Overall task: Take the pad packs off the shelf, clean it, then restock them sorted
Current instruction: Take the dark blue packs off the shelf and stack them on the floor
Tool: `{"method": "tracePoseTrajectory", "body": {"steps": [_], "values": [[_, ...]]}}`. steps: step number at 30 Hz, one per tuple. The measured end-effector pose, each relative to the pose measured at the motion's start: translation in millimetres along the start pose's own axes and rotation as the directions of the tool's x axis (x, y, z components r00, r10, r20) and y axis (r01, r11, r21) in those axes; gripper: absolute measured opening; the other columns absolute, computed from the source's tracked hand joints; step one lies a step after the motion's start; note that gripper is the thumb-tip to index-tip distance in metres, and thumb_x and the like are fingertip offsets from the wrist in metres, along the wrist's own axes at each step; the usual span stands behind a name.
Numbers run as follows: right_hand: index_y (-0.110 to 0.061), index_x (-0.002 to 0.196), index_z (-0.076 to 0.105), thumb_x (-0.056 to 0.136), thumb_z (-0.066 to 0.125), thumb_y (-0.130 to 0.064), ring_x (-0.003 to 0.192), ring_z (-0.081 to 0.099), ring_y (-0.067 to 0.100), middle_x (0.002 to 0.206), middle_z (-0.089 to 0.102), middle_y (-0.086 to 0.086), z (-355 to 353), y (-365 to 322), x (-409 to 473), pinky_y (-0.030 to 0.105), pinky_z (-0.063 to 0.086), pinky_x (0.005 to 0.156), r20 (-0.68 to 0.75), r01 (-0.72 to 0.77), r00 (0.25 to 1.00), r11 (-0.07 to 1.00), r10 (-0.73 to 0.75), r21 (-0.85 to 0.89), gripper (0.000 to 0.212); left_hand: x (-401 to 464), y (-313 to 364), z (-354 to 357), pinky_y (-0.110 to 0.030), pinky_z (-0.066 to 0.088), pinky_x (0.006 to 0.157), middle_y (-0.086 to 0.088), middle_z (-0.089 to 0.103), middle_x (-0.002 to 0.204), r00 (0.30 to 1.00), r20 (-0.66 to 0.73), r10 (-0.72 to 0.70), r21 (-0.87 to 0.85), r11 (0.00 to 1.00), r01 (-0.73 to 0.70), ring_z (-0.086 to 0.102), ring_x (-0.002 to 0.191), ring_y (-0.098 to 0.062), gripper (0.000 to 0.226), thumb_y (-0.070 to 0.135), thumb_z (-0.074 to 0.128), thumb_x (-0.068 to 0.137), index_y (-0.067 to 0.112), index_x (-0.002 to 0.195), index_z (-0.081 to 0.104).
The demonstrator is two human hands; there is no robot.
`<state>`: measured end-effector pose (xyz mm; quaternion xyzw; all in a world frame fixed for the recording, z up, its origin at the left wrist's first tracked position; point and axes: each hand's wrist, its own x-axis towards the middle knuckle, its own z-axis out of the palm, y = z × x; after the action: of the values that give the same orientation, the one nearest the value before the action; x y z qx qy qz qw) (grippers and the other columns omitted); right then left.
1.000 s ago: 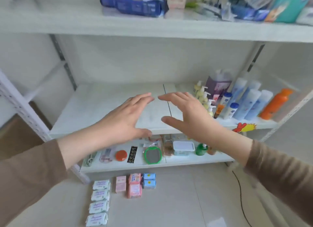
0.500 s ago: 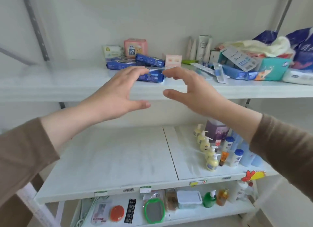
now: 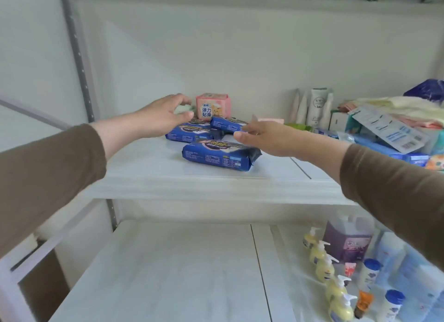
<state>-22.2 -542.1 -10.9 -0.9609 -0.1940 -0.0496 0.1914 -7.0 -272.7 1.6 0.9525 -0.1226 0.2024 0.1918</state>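
Note:
Several blue pad packs lie on the upper shelf [image 3: 168, 177]: one near the front [image 3: 219, 156], one behind it at the left [image 3: 188, 134], one at the right [image 3: 227, 124]. A pink pack [image 3: 212, 106] stands upright at the back, with a pale green pack [image 3: 183, 108] beside it. My left hand [image 3: 162, 117] reaches over the left blue pack toward the green one, fingers spread and holding nothing. My right hand [image 3: 266, 139] hovers open just right of the blue packs, its fingertips near the right-hand one.
White tubes [image 3: 317, 105] and a heap of mixed packages and cloth [image 3: 394, 124] crowd the upper shelf's right side. On the shelf below [image 3: 168, 273], pump bottles [image 3: 322, 261], a purple jug [image 3: 346, 240] and blue bottles stand at the right.
My view has tilted up from the lower shelves to the upper shelf. Both hands rose and reached forward onto it, close to the pad packs.

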Motion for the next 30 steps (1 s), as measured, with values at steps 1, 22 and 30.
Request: {"method": "tracePoseTrajectory", "body": {"steps": [1, 22, 30], "values": [[-0.020, 0.128, 0.059, 0.094, 0.040, -0.068, 0.120, 0.053, 0.025, 0.128, 0.058, 0.004, 0.6, -1.3, 6.1, 0.041, 0.039, 0.108, 0.048, -0.009, 0.999, 1.000, 0.010, -0.023, 0.062, 12.6, -10.0, 1.7, -0.031, 0.030, 0.112, 0.002, 0.038, 0.155, 0.999, 0.042, -0.023, 0.030, 0.999, 0.021, 0.035, 0.142, -0.016, 0.051, 0.040, 0.047, 0.102, 0.020, 0.148, 0.038], [-0.029, 0.151, 0.033, 0.064, 0.083, -0.061, 0.119, 0.047, 0.017, 0.124, 0.050, -0.005, 7.3, -6.5, 41.2, 0.037, 0.046, 0.099, 0.026, 0.102, 0.995, 0.982, -0.099, -0.157, 0.105, 109.0, -84.0, 47.4, -0.041, 0.039, 0.110, -0.011, 0.028, 0.159, 0.866, 0.380, -0.326, 0.004, 0.936, 0.351, 0.040, 0.135, -0.033, 0.108, 0.037, 0.080, 0.080, 0.029, 0.157, 0.005], [-0.029, 0.123, 0.050, 0.069, 0.083, -0.053, 0.111, 0.040, 0.017, 0.114, 0.046, -0.003, -3.1, -15.6, 23.4, 0.037, 0.041, 0.093, 0.036, 0.125, 0.992, 0.963, -0.120, -0.239, 0.068, 98.3, -75.7, 39.6, -0.035, 0.035, 0.111, -0.009, 0.034, 0.155, 0.860, 0.411, -0.302, -0.049, 0.935, 0.352, 0.037, 0.135, -0.028, 0.088, 0.032, 0.077, 0.084, 0.018, 0.155, 0.026]]}}
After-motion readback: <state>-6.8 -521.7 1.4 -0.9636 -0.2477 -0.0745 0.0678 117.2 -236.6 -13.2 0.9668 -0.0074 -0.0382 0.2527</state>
